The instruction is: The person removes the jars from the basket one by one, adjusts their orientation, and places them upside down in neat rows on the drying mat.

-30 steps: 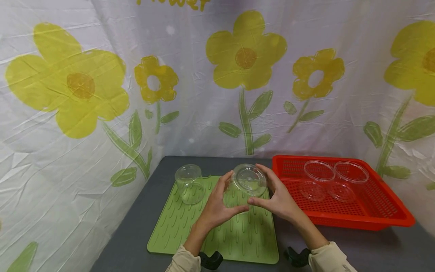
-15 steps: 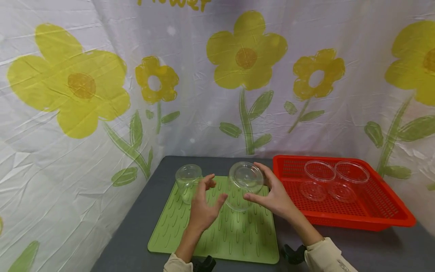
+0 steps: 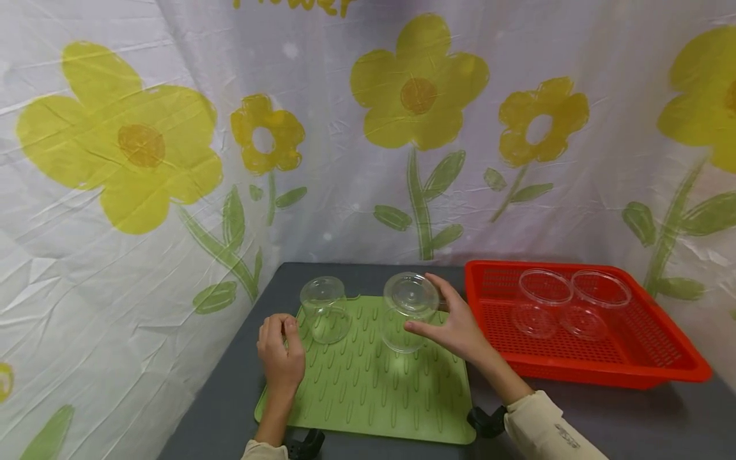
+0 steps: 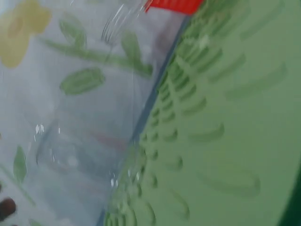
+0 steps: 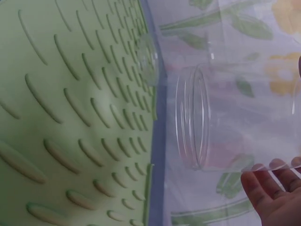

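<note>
My right hand (image 3: 454,326) grips a clear plastic jar (image 3: 405,322) from its right side, thumb in front and fingers behind. The jar is upside down over the green ridged mat (image 3: 368,390); the right wrist view shows its threaded rim (image 5: 190,117) facing the mat, with fingertips (image 5: 277,165) along its wall. A second clear jar (image 3: 326,313) stands inverted on the mat's back left part. Just in front and left of it, my left hand (image 3: 280,354) hovers by the mat's left edge, fingers loosely curled and holding nothing. The left wrist view catches only one fingertip (image 4: 7,208).
A red plastic basket (image 3: 609,374) stands on the right of the dark table (image 3: 221,390). Inside it are two more clear jars (image 3: 535,313), open ends up. A white curtain (image 3: 322,217) with yellow flowers hangs behind and along the left.
The left hand lets go of the jar and moves left to the mat's edge. The right hand keeps its grip, and the jar shifts slightly left and becomes more upright.
</note>
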{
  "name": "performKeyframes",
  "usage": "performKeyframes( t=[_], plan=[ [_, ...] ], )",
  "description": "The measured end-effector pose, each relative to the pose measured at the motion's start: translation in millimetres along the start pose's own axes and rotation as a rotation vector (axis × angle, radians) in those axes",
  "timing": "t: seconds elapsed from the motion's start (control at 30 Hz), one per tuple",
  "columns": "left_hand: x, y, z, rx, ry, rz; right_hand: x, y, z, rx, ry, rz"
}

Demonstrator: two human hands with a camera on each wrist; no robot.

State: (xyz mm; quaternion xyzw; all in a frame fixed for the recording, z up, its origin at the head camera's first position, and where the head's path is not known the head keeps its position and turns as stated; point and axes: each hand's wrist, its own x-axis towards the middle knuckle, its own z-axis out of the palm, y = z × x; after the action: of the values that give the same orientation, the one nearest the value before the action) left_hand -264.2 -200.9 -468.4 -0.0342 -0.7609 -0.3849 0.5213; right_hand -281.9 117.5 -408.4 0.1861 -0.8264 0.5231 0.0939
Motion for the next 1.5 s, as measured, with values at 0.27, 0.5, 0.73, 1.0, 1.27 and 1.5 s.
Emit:
performKeyframes(
  t=[0.27, 0.5, 0.73, 1.0, 1.27, 1.5],
  plan=[
    [-10.1, -18.5, -13.8, 0.247, -0.278, -0.341, 4.6, 11.6, 14.3, -0.004, 0.011, 0.017],
    [-16.1, -24.7, -20.4, 0.348, -0.46, -0.42, 11.2, 22.5, 28.5, 0.004, 0.021, 0.052],
    [-15.7, -31.5, -25.8, 0.42, -0.684, -0.503, 20.1, 25.7, 42.5, 0.0, 0.023, 0.095],
    [-16.6, -44.7, -29.0, 0.471, -0.949, -0.607, 30.5, 27.0, 57.2, -0.016, 0.011, 0.121],
    [-20.2, -44.9, -31.0, 0.468, -1.019, -0.619, 40.9, 28.2, 65.4, -0.044, 0.022, 0.144],
    [-19.6, -41.5, -31.0, 0.496, -1.031, -0.625, 47.4, 25.1, 73.7, -0.048, -0.031, 0.142]
  ],
)
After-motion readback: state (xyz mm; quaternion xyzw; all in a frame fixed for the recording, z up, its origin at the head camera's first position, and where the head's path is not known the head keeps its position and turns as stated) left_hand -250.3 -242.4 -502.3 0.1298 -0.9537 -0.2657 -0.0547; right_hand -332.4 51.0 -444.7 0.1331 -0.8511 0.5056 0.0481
